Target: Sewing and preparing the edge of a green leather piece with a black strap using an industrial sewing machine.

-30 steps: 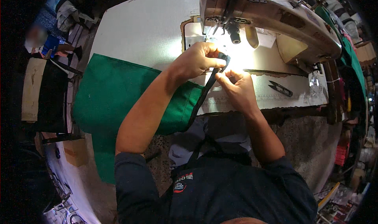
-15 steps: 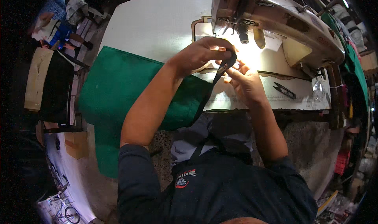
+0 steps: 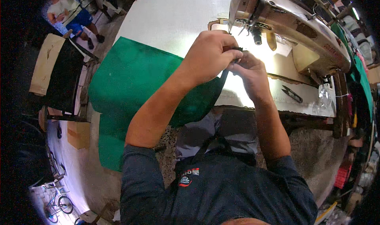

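Just below the lit needle area of a sewing machine [image 3: 293, 27], my left hand [image 3: 213, 55] is closed on a dark fabric strip [image 3: 225, 75]. My right hand [image 3: 249, 70] pinches the same strip close beside it; its fingertips are partly hidden behind my left hand. A green fabric piece [image 3: 130, 78] lies on the white worktable [image 3: 158, 15] under and beside my left forearm, draped over the front edge, and runs toward the strip. Black thread snips [image 3: 291, 93] lie on the table to the right of my right hand.
A person [image 3: 71, 15] sits at the upper left. A black seat [image 3: 63, 86] stands left of the table, with a cardboard box [image 3: 77, 135] below it. Clear plastic bags [image 3: 324, 98] lie at the table's right end. A bicycle [image 3: 59, 205] is at the lower left.
Both hands have moved up and right in the picture, as has the table. My left hand has turned over the strip, hiding more of it.
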Action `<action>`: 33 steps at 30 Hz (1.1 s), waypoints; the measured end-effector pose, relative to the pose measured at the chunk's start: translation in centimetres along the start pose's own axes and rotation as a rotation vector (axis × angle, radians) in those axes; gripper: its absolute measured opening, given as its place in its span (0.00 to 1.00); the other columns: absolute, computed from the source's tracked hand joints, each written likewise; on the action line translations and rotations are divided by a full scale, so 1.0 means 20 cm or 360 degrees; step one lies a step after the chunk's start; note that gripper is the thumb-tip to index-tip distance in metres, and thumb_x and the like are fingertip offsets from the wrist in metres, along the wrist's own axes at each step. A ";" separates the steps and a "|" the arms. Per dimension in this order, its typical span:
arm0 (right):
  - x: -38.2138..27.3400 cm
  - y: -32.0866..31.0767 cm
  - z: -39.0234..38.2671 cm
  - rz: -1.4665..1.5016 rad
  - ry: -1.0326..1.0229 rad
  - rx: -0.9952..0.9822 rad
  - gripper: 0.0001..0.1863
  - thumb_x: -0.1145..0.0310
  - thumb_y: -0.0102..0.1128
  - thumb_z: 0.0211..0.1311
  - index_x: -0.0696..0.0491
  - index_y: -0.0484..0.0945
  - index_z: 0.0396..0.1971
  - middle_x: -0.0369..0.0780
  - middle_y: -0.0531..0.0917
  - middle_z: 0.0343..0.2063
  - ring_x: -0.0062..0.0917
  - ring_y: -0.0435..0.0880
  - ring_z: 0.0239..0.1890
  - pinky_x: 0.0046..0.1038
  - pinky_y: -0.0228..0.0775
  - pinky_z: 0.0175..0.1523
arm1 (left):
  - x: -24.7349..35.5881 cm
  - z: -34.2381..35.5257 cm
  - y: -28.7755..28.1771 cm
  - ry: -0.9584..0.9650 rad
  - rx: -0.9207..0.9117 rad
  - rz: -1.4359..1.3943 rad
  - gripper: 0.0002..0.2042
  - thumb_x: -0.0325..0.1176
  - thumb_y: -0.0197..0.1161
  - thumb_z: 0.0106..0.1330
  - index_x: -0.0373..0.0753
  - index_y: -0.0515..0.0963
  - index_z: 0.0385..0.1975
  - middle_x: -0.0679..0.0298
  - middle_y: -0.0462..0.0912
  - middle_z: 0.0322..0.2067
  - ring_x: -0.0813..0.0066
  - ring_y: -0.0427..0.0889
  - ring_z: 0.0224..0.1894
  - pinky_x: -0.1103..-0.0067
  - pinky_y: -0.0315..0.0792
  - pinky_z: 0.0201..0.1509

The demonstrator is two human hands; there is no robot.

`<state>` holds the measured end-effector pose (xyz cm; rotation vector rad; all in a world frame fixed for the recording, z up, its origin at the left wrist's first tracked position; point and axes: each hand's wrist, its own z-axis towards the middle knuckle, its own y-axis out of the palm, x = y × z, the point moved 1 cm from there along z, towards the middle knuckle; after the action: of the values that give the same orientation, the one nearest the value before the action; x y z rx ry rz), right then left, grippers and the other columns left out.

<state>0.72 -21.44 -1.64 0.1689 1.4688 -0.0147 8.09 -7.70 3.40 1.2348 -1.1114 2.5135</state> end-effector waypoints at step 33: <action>-0.40 0.54 -0.08 0.0291 -0.0649 -0.0786 0.08 0.73 0.64 0.54 0.58 0.77 0.32 0.34 0.80 0.24 0.16 0.76 0.27 0.18 0.68 0.33 | 0.50 -0.79 -0.45 -0.0318 0.0973 0.0562 0.18 0.45 0.63 0.60 0.33 0.74 0.22 0.65 0.74 0.15 0.79 0.72 0.20 0.81 0.65 0.24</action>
<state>-0.54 -11.38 7.21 -0.1003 1.0091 0.4354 -4.77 7.28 9.50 1.5671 -0.6422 3.2108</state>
